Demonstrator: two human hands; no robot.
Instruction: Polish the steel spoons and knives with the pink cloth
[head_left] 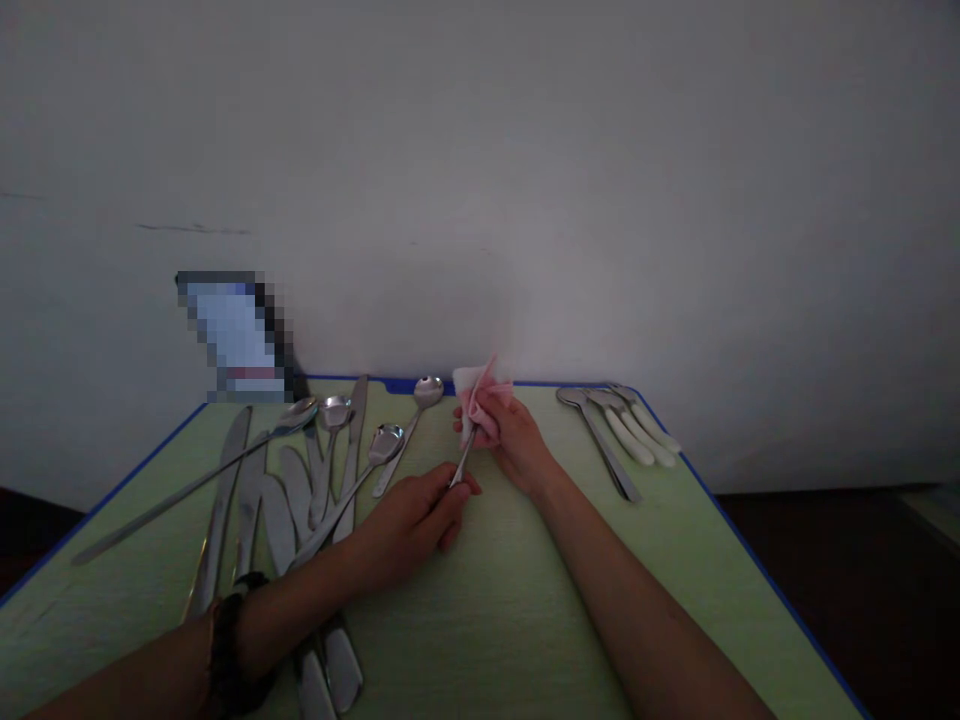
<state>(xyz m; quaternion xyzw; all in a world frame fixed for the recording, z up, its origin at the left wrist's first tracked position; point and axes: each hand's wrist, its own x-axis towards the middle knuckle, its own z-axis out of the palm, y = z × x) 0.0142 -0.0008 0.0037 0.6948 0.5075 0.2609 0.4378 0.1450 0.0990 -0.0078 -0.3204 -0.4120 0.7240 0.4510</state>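
My left hand (pixel 420 515) pinches the near end of a thin metal utensil handle (pixel 463 462) at the middle of the green table (pixel 525 620). My right hand (pixel 514 440) is closed on a pink and white cloth (pixel 480 398) that wraps the utensil's far end, so I cannot tell whether it is a spoon or a fork. To the left lie several knives (pixel 247 500) and spoons (pixel 386 442). To the right lie three pieces of cutlery, two with white handles (pixel 630 430).
A long-handled spoon (pixel 195 480) lies slanted across the left of the table. A blurred-out box (pixel 236 335) stands at the back left against the pale wall. The table has a blue edge (pixel 750 560); dark floor lies beyond it on the right.
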